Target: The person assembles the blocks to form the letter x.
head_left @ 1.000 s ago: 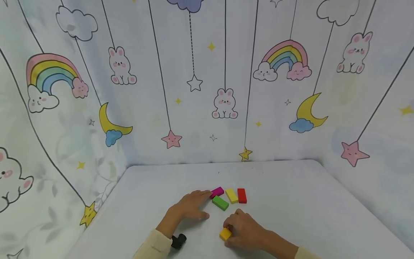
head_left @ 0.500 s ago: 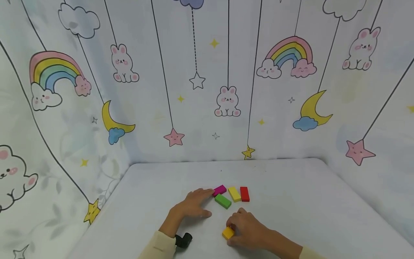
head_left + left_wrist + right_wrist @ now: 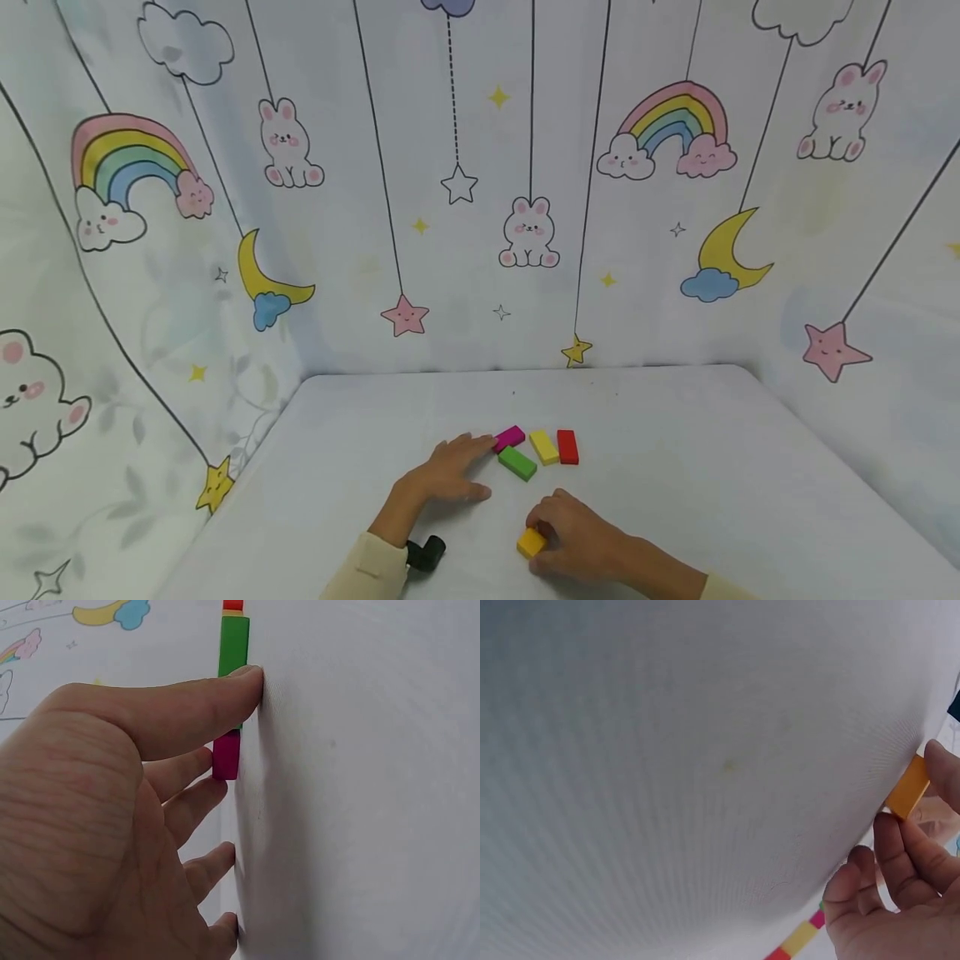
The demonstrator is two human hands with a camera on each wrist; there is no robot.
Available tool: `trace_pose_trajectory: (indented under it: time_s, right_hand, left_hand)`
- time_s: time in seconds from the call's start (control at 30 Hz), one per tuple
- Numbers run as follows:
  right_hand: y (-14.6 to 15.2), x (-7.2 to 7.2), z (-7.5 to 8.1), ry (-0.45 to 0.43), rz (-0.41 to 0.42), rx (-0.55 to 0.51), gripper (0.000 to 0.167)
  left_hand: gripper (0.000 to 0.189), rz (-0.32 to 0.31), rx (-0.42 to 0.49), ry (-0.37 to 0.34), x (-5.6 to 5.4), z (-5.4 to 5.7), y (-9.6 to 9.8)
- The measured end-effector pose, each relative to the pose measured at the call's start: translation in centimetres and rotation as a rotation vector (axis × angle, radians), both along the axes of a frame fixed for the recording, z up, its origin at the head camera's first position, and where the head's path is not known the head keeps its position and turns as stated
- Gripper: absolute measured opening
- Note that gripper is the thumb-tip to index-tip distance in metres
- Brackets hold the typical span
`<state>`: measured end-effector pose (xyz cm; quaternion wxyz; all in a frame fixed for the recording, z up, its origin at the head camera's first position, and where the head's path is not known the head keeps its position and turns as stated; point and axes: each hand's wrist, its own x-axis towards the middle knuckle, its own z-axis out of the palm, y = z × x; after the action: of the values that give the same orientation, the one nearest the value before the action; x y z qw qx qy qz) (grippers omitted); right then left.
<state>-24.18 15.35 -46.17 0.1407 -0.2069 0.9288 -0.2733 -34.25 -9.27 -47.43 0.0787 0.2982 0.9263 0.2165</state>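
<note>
My right hand (image 3: 576, 533) pinches an orange-yellow block (image 3: 531, 543) between thumb and fingers, low at the table near the front. In the right wrist view the same block (image 3: 909, 787) sits between the thumb and a fingertip. My left hand (image 3: 450, 471) lies spread on the table to the left, fingers extended. Its fingertips reach the left end of a magenta block (image 3: 511, 438), and in the left wrist view they are right at that block (image 3: 226, 755). A green block (image 3: 517, 463) lies just in front of the magenta one, between the two hands' far sides.
A yellow block (image 3: 544, 447) and a red block (image 3: 567, 447) lie side by side, right of the green one. A black device (image 3: 427, 553) shows at the left wrist. Behind the white table (image 3: 675, 433) hangs a cloth (image 3: 465, 258) printed with rabbits, stars and rainbows.
The whole head view has shifted slightly right and up. Both hands keep nearly the same places and hold, with the orange-yellow block staying in the right hand.
</note>
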Motion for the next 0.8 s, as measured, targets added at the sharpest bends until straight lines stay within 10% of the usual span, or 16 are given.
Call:
trace_pose_trajectory:
  time_s: [0.8]
  right_hand:
    - [0.3, -1.2, 0.2, -0.026, -0.034, -0.021, 0.038]
  left_hand:
    - [0.079, -0.002, 0.005, -0.024, -0.1, -0.2, 0.0]
